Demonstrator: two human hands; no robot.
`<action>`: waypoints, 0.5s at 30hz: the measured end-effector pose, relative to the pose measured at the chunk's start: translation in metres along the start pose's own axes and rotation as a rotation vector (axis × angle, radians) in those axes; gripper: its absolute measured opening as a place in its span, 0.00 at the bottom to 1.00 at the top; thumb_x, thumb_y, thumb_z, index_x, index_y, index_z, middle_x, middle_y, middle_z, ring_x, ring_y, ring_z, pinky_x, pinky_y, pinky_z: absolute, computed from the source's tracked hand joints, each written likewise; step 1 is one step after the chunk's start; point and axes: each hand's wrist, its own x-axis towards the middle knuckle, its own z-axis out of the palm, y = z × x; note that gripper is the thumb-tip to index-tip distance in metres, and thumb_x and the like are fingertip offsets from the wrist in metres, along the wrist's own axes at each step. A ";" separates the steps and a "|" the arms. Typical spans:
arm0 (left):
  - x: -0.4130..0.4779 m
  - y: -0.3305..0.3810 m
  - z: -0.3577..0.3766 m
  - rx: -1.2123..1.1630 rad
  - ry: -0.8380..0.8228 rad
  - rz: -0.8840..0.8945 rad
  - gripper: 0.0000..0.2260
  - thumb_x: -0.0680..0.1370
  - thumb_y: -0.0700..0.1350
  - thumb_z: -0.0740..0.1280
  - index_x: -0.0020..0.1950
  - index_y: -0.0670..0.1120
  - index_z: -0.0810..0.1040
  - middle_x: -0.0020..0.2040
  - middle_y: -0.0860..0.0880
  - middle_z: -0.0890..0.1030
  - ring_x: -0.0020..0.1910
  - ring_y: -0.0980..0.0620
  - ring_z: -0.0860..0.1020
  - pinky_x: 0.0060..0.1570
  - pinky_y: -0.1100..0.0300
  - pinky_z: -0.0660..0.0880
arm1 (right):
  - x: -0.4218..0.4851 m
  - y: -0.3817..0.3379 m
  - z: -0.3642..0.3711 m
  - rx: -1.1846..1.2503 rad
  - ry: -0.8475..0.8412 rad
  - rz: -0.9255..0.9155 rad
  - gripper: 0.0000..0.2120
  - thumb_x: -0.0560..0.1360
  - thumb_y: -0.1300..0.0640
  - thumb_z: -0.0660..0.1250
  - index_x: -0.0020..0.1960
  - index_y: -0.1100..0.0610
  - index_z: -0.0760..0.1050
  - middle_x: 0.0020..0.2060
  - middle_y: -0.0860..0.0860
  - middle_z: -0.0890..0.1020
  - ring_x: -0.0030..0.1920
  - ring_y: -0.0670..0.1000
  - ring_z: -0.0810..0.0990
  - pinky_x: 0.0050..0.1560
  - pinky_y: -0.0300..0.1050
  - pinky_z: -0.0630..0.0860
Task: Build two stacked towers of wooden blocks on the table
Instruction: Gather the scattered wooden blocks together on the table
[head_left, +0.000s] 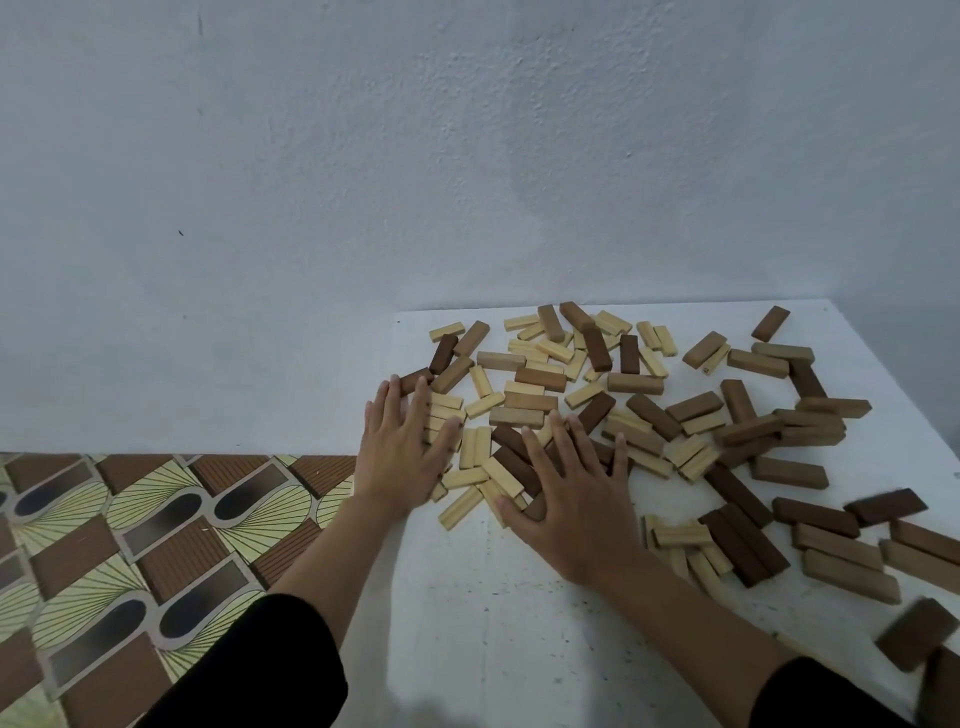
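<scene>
On the white table (519, 623) in front of me, the wooden blocks (639, 384) lie scattered in a loose, flat heap. They spread from its far left corner across to the right edge and down toward the near right. They come in three shades, pale, mid-brown and dark brown, and they lie at every angle, some overlapping.

My left hand (400, 447) lies flat with its fingers spread over the pale blocks at the left rim of the heap, close to the table's left edge; it grips nothing. My right hand (576, 499) is also flat and splayed, palm down on a cluster of dark and pale blocks at the near side of the heap, holding none of them. Black sleeves (270, 665) cover both forearms.

The tabletop is matt white, flecked with small dark specks and scuffs near me. Its far edge meets a plain, rough-plastered pale blue-grey wall (467, 156). Left of the table, lower down, is a floor (130, 545) patterned in brown ribbed rectangles, yellow-green fans and dark ovals.
</scene>
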 end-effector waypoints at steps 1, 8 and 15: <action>-0.002 0.003 0.002 0.025 0.003 0.045 0.36 0.81 0.68 0.37 0.83 0.50 0.52 0.83 0.42 0.50 0.81 0.40 0.43 0.79 0.43 0.45 | 0.001 0.000 0.000 0.000 0.003 0.001 0.40 0.74 0.24 0.51 0.78 0.47 0.64 0.80 0.55 0.61 0.80 0.57 0.57 0.75 0.72 0.47; 0.000 0.026 0.001 -0.157 0.115 -0.050 0.29 0.81 0.65 0.49 0.80 0.54 0.59 0.75 0.43 0.58 0.76 0.41 0.57 0.75 0.43 0.63 | 0.010 -0.001 0.002 -0.005 0.005 0.025 0.39 0.75 0.23 0.49 0.77 0.45 0.65 0.79 0.54 0.62 0.80 0.58 0.56 0.73 0.74 0.48; 0.019 0.026 0.004 -0.195 0.156 -0.055 0.23 0.82 0.60 0.54 0.76 0.52 0.64 0.71 0.45 0.61 0.71 0.44 0.61 0.72 0.46 0.65 | 0.023 -0.001 0.004 -0.022 0.030 0.043 0.36 0.74 0.24 0.50 0.74 0.43 0.69 0.76 0.56 0.68 0.79 0.60 0.60 0.73 0.74 0.47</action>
